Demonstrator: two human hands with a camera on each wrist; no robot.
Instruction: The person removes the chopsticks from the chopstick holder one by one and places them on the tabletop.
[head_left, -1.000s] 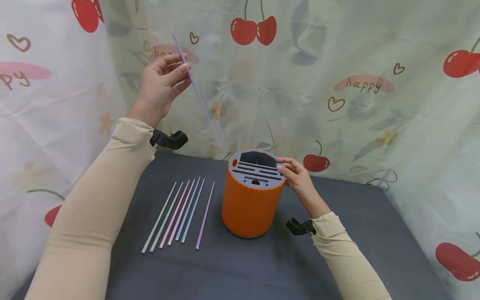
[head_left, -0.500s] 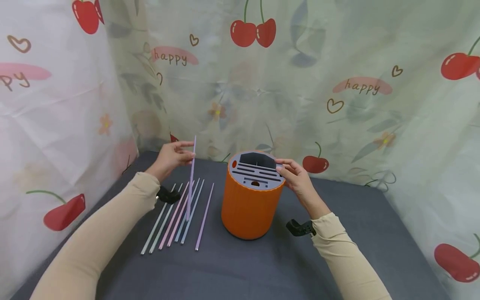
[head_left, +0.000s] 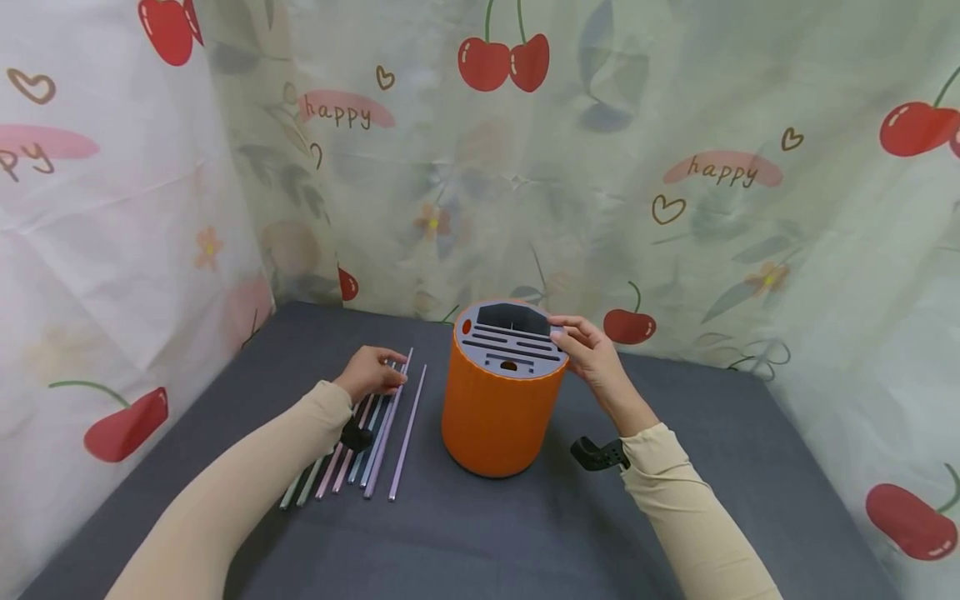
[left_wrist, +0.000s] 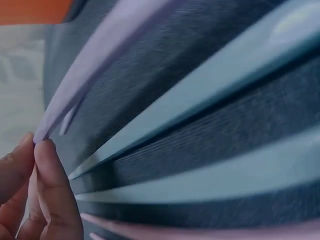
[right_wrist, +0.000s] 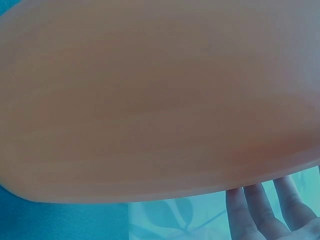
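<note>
My left hand (head_left: 369, 373) pinches a lilac chopstick (head_left: 382, 446) near its far end, between thumb and finger, low over the table. In the left wrist view the fingertips meet on that lilac chopstick (left_wrist: 80, 75). Just right of it lies a second lilac chopstick (head_left: 408, 433). Leftward are blue chopsticks (left_wrist: 165, 107), pink chopsticks (head_left: 325, 477) and pale green ones (head_left: 291, 493), partly hidden by the left arm. My right hand (head_left: 597, 371) holds the top rim of an orange utensil holder (head_left: 501, 425); in the right wrist view its fingers (right_wrist: 257, 205) reach the holder's edge.
The holder's grey top (head_left: 517, 350) has several slots, a red oval and a large dark opening at the back. A dark grey cloth (head_left: 480, 542) covers the table. Patterned curtains (head_left: 600, 167) stand behind and at both sides.
My left hand has come down from high up, bringing the lilac chopstick to the table beside the other chopsticks. The right hand stays at the holder's rim.
</note>
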